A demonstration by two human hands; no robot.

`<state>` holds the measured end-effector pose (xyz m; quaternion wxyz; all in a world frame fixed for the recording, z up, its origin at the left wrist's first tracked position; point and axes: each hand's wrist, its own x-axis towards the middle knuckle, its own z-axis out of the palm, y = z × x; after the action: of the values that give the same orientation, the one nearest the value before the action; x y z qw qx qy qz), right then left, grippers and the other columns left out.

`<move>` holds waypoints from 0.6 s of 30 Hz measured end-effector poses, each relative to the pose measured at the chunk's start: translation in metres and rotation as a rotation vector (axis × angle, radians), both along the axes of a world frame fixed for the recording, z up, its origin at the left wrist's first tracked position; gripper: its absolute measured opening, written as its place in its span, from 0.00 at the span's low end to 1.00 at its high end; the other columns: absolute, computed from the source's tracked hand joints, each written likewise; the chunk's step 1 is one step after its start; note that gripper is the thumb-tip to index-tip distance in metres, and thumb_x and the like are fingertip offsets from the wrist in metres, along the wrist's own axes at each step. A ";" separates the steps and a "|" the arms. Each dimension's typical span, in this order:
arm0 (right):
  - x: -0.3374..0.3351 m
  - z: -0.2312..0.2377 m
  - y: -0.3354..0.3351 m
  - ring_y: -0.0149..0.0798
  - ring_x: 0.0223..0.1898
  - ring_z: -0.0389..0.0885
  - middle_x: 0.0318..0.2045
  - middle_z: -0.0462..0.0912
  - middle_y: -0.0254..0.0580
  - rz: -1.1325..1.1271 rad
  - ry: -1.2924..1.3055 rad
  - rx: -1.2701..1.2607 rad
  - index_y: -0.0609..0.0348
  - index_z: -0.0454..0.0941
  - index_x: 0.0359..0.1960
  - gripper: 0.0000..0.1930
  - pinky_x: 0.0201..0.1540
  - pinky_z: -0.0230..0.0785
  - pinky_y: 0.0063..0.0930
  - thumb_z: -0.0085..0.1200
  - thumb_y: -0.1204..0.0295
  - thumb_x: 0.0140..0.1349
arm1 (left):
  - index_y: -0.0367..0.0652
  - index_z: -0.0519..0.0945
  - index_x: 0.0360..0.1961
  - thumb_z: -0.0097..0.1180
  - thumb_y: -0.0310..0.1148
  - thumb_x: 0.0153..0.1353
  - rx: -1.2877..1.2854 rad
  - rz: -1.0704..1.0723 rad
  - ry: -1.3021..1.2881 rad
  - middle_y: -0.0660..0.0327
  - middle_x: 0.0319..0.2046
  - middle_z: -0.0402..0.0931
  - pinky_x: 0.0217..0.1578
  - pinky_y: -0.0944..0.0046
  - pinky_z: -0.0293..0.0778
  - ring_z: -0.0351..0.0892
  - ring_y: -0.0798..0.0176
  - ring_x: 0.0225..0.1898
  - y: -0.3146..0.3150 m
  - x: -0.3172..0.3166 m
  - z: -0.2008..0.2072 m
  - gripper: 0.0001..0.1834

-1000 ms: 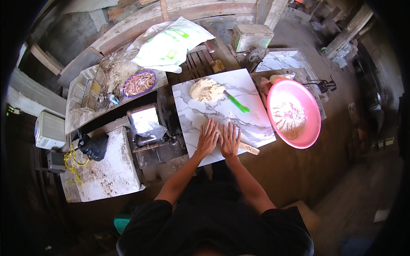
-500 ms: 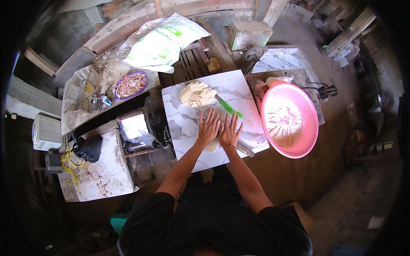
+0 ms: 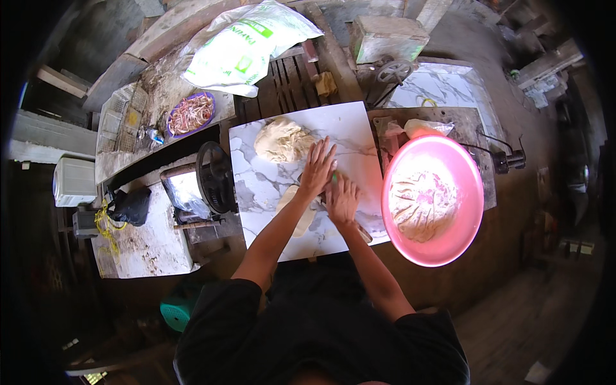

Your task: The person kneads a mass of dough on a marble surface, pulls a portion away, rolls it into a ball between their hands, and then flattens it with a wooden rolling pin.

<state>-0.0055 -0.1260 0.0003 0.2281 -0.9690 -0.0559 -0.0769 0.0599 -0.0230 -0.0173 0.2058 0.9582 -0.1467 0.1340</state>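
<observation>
A marbled white board (image 3: 253, 221) lies in front of me. On its far left part sits a lump of pale dough (image 3: 282, 140). A flat piece of dough (image 3: 294, 212) shows on the near left, partly behind my left forearm. My left hand (image 3: 317, 170) is open over the middle of the board, fingers stretched away to the right. Close beside it, my right hand (image 3: 343, 202) is closed around a knife; only a bit of its green handle (image 3: 334, 181) shows, the rest mostly covered. The end of a wooden stick (image 3: 364, 233) sticks out below my right hand.
A pink basin (image 3: 475, 224) with floury dough stands at the right. To the left are a hand-wheel machine (image 3: 215, 176), a black bag (image 3: 131, 206) and a purple-rimmed plate (image 3: 172, 128) of strips. A white sack (image 3: 237, 54) and a metal box (image 3: 388, 42) are farther back.
The green-handled knife has left its place beside the dough lump and is at my right hand. My left hand has moved farther out. More of the flat dough shows. The whole view has shifted.
</observation>
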 end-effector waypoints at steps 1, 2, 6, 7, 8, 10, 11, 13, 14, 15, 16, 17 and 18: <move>-0.008 0.000 -0.001 0.47 0.49 0.61 0.46 0.66 0.50 0.045 0.021 0.017 0.61 0.62 0.50 0.22 0.51 0.49 0.42 0.40 0.61 0.56 | 0.39 0.60 0.53 0.39 0.35 0.57 -0.029 -0.006 -0.006 0.51 0.58 0.48 0.58 0.51 0.43 0.49 0.50 0.58 0.003 0.001 0.000 0.23; -0.016 -0.001 -0.002 0.47 0.47 0.64 0.44 0.67 0.50 0.092 0.044 0.033 0.62 0.62 0.49 0.22 0.49 0.52 0.42 0.42 0.61 0.56 | 0.39 0.60 0.53 0.39 0.35 0.57 -0.026 0.005 -0.005 0.51 0.58 0.48 0.58 0.51 0.43 0.49 0.50 0.58 0.007 -0.001 -0.001 0.23; -0.022 -0.005 -0.007 0.47 0.43 0.66 0.39 0.69 0.48 0.215 0.060 0.028 0.62 0.67 0.42 0.20 0.39 0.57 0.39 0.47 0.61 0.53 | 0.38 0.63 0.51 0.38 0.31 0.58 -0.289 0.106 0.020 0.50 0.57 0.51 0.57 0.51 0.45 0.49 0.47 0.57 0.020 -0.016 0.005 0.19; -0.021 -0.007 -0.005 0.46 0.42 0.66 0.38 0.69 0.48 0.257 0.071 0.032 0.61 0.67 0.41 0.19 0.39 0.58 0.39 0.47 0.61 0.53 | 0.38 0.63 0.50 0.38 0.31 0.58 -0.335 0.156 -0.002 0.50 0.56 0.51 0.56 0.52 0.45 0.49 0.47 0.57 0.024 -0.023 0.007 0.18; -0.020 -0.011 -0.003 0.46 0.42 0.67 0.37 0.70 0.47 0.299 0.083 0.036 0.60 0.68 0.41 0.18 0.39 0.59 0.39 0.46 0.61 0.53 | 0.38 0.64 0.49 0.39 0.30 0.57 -0.381 0.207 -0.023 0.50 0.56 0.52 0.56 0.52 0.46 0.49 0.46 0.56 0.028 -0.032 0.010 0.18; -0.017 -0.016 0.002 0.46 0.41 0.68 0.36 0.70 0.47 0.290 0.028 0.004 0.60 0.68 0.40 0.17 0.39 0.60 0.39 0.46 0.61 0.54 | 0.38 0.65 0.48 0.39 0.29 0.57 -0.437 0.271 -0.026 0.50 0.56 0.52 0.55 0.53 0.47 0.49 0.45 0.56 0.035 -0.051 0.013 0.17; -0.015 -0.018 0.004 0.45 0.41 0.69 0.34 0.71 0.46 0.272 -0.023 -0.037 0.60 0.69 0.39 0.16 0.39 0.62 0.39 0.45 0.61 0.54 | 0.38 0.65 0.47 0.39 0.29 0.57 -0.440 0.354 -0.043 0.50 0.54 0.55 0.54 0.53 0.49 0.52 0.46 0.55 0.037 -0.061 0.008 0.16; -0.007 -0.010 0.006 0.46 0.39 0.70 0.33 0.71 0.48 0.248 0.059 0.023 0.60 0.69 0.38 0.15 0.38 0.63 0.39 0.43 0.62 0.55 | 0.38 0.66 0.47 0.40 0.29 0.57 -0.434 0.443 -0.084 0.49 0.52 0.58 0.53 0.54 0.51 0.54 0.46 0.54 0.043 -0.079 0.001 0.16; -0.001 -0.007 0.005 0.48 0.37 0.71 0.33 0.71 0.49 0.216 0.156 0.072 0.60 0.70 0.36 0.14 0.38 0.63 0.40 0.42 0.63 0.56 | 0.37 0.66 0.47 0.40 0.30 0.57 -0.510 0.407 0.001 0.48 0.49 0.61 0.52 0.54 0.53 0.57 0.46 0.51 0.045 -0.088 -0.001 0.16; 0.004 -0.009 0.002 0.50 0.33 0.72 0.32 0.71 0.51 0.211 0.185 0.080 0.60 0.70 0.37 0.13 0.34 0.66 0.39 0.41 0.64 0.58 | 0.37 0.65 0.47 0.40 0.30 0.57 -0.591 0.370 0.093 0.47 0.46 0.65 0.50 0.54 0.55 0.61 0.46 0.48 0.043 -0.096 0.001 0.17; 0.008 -0.009 0.001 0.50 0.33 0.72 0.32 0.71 0.51 0.222 0.179 0.081 0.60 0.70 0.37 0.13 0.34 0.66 0.39 0.41 0.64 0.58 | 0.36 0.65 0.48 0.41 0.31 0.58 -0.663 0.414 0.162 0.50 0.41 0.68 0.46 0.58 0.59 0.65 0.52 0.44 0.036 -0.098 0.003 0.17; 0.011 -0.009 0.000 0.51 0.32 0.73 0.32 0.70 0.51 0.209 0.190 0.146 0.61 0.69 0.37 0.14 0.33 0.67 0.40 0.41 0.63 0.58 | 0.35 0.65 0.48 0.42 0.32 0.58 -0.728 0.462 0.231 0.54 0.36 0.72 0.42 0.62 0.64 0.70 0.58 0.39 0.031 -0.101 0.006 0.18; 0.015 -0.004 -0.002 0.52 0.31 0.73 0.33 0.70 0.51 0.201 0.198 0.200 0.61 0.68 0.37 0.15 0.31 0.67 0.41 0.41 0.62 0.58 | 0.35 0.65 0.48 0.42 0.33 0.58 -0.840 0.487 0.299 0.55 0.35 0.72 0.40 0.64 0.66 0.70 0.60 0.38 0.021 -0.097 0.011 0.18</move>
<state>0.0097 -0.1275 -0.0035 0.3342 -0.9338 -0.1220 0.0369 -0.0373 -0.0016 -0.0065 0.5550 0.8078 0.1786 0.0867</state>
